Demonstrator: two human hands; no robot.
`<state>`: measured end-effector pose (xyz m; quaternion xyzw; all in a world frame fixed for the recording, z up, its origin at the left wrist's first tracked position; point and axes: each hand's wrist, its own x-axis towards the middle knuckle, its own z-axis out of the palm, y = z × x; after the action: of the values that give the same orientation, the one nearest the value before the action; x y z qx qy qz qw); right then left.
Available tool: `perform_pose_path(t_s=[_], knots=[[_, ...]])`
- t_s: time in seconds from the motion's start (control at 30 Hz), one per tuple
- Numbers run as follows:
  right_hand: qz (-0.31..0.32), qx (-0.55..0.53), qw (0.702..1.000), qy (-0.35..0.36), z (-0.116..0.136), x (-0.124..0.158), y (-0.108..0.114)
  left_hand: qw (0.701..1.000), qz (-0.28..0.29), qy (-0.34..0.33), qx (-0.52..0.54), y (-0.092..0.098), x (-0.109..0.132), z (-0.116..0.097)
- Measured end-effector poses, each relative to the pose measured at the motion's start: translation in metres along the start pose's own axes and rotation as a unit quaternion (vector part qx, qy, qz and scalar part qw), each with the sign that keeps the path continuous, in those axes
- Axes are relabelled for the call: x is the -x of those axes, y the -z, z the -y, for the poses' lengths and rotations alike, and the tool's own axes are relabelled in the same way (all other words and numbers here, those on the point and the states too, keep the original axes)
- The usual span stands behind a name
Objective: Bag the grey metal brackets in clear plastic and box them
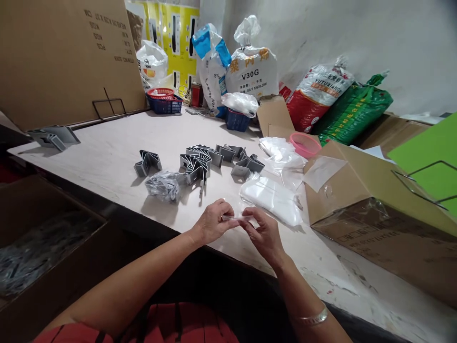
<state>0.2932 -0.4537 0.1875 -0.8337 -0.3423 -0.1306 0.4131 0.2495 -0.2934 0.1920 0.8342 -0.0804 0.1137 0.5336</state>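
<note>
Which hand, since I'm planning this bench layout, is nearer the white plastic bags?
Right hand: nearer, just short of the white plastic bags, not touching them. Left hand: farther off to their left, beyond the right hand.

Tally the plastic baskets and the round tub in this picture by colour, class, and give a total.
Red: 1 (basket)
Blue: 2 (basket under the red one; basket under a white plastic bag)
Pink: 1 (round tub)
Total: 4
</note>
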Motion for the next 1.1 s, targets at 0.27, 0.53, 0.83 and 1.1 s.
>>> perform_pose_path(t_s=[0.27,0.53,0.83,1.1], knots=[[-0.070,-0.023,0.997,-0.038,0.005,-0.002,-0.003,0.954,0.011,0.048,-0.296,-0.001,0.015,-0.010],[0.005,-0.078,0.997,-0.004,0.000,-0.002,-0.015,0.926,-0.052,0.004,-0.373,0.011,0.030,0.002],[0.238,-0.128,0.961,0.054,-0.005,-0.067,-0.007,0.924,-0.024,-0.080,-0.373,0.013,0.045,0.035],[0.184,0.296,0.872,0.345,0.022,-0.124,-0.082,0.934,-0.005,-0.130,-0.333,0.017,0.045,0.040]])
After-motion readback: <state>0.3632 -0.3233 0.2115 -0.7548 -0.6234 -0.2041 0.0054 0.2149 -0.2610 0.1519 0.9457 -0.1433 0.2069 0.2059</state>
